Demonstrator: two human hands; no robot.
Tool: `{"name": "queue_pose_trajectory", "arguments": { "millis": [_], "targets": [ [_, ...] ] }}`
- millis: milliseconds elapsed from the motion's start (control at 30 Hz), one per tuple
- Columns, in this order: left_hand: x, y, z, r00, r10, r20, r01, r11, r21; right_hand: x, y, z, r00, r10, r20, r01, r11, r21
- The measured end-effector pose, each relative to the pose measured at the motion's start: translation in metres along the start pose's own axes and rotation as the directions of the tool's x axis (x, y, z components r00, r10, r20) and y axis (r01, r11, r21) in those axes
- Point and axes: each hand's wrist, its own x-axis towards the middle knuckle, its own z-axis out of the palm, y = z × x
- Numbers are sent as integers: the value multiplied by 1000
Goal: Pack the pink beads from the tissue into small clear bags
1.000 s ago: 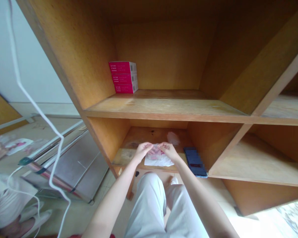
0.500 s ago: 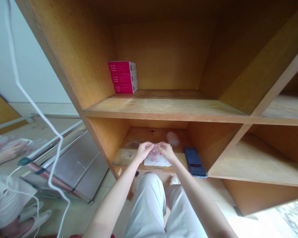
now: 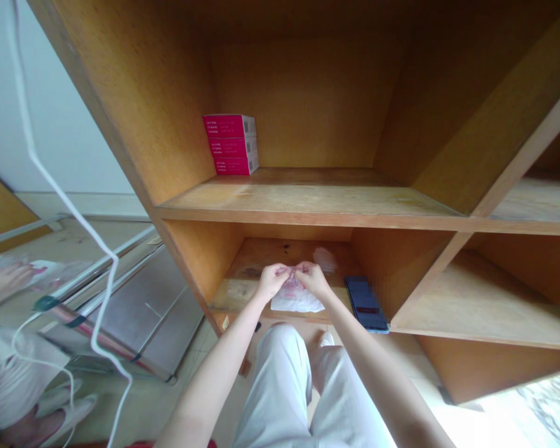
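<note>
Smartphone (image 3: 366,305) lies beside right hand (image 3: 313,280) and left hand (image 3: 274,281) pinching white packet (image 3: 295,300).

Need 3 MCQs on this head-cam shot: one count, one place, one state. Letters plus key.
1. How many pink boxes are stacked on the upper wooden shelf?
A) Two
B) Three
C) Four

2. Where does the dark phone lie?
A) On the upper shelf, beside the boxes
B) On the lower shelf, towards its right end
C) On the floor by the feet

3. What are the left hand and right hand doing?
A) Both pinching a white packet with pink print
B) Both resting on the knees
C) Both holding the pink boxes

Key:
1. B: three boxes sit one on another.
2. B: the phone lies flat beyond the knees, right of the hands.
3. A: the fingertips of both hands meet on the packet.
</note>
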Motion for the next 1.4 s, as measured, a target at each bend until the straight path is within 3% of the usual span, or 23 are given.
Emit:
{"name": "queue_pose_trajectory", "arguments": {
  "millis": [233, 367, 567, 733, 1000, 1167, 1300, 1400],
  "targets": [
    [1, 3, -13, 988, -71, 140, 80, 995, -62, -5, -12, -13, 991, 10, 132, -10, 1000, 3],
    [1, 5, -22, 972, -106, 209, 126, 989, -83, -5, -15, -20, 973, 79, 219, -91, 995, 45],
    [-4, 17, -31, 927, -134, 349, 171, 982, -79, -2, -5, -27, 934, 102, 341, -150, 982, 118],
    [-11, 25, -37, 883, -115, 454, 232, 950, -211, -4, -4, -31, 916, 156, 370, -232, 958, 170],
    [-44, 9, -25, 912, -152, 382, 310, 864, -397, -12, -3, -24, 946, 239, 221, -302, 897, 324],
    [-54, -15, -14, 982, -159, 105, 189, 889, -417, -18, 13, -11, 965, 229, 125, -261, 877, 405],
    [-42, -38, -22, 982, -171, -86, 144, 955, -258, -26, 36, -12, 971, 234, -41, -198, 890, 411],
    [-24, -54, -30, 972, -133, -195, 111, 987, -118, -31, 58, -19, 946, 247, -208, -166, 925, 342]
  ]
}}
